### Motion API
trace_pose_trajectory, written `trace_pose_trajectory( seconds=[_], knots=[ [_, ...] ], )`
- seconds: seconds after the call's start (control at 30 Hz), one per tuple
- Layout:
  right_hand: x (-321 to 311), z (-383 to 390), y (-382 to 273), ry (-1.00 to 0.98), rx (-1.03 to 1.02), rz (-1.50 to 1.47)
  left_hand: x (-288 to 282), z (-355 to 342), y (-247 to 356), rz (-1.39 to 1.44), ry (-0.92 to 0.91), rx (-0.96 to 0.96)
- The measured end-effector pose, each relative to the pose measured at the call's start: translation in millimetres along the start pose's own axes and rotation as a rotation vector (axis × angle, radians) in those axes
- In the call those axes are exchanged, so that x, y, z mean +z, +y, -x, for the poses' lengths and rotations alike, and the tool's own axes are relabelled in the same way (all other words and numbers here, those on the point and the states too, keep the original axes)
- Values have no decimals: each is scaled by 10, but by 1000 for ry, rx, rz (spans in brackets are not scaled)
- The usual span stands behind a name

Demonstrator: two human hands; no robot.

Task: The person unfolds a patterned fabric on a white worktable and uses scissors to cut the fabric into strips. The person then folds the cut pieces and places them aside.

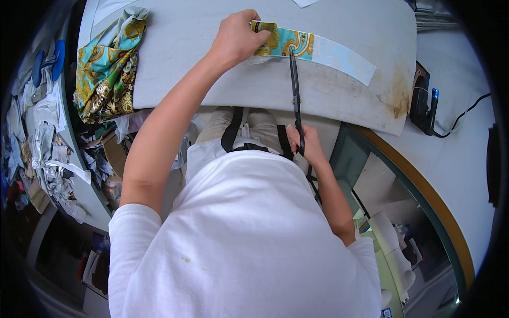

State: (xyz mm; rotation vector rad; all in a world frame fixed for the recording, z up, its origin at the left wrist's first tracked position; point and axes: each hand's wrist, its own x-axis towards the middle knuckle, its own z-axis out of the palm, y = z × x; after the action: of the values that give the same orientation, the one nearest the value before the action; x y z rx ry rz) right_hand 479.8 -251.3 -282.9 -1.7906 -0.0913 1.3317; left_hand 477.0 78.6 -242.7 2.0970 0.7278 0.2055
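On the pale covered table lies a strip of patterned fabric [285, 41] in turquoise and gold, joined at its right by a plain whitish strip [342, 57]. My left hand [238, 37] grips the patterned strip's left end between thumb and fingers. Below the table's front edge, my right hand [306, 142] is closed around the handles of black scissors [295, 90]. Their blades point away from me, with the tips at the patterned strip's near edge. Whether the blades have fabric between them is too small to tell.
A crumpled heap of matching patterned cloth [108, 69] lies at the table's left end. To the right stands a dark device, seemingly an iron [422, 103], with a black cord. Fabric scraps [53, 138] crowd the left side. The table [212, 87] has brown stains at its right corner.
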Motion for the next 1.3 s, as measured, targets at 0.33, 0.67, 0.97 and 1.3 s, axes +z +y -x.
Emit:
trace_pose_trajectory(
  seconds=[0.33,0.67,0.97,1.3],
  knots=[
    [73,183,-106,52,-11,106,-271,509,-623,844,-50,-880],
    [561,-130,-620,-140,57,269,-66,698,-708,683,16,-667],
    [497,228,-329,-288,68,192,2,661,-715,667,38,-630],
    [816,69,-245,-347,127,-45,-25,651,-755,659,-26,-599]
  ],
)
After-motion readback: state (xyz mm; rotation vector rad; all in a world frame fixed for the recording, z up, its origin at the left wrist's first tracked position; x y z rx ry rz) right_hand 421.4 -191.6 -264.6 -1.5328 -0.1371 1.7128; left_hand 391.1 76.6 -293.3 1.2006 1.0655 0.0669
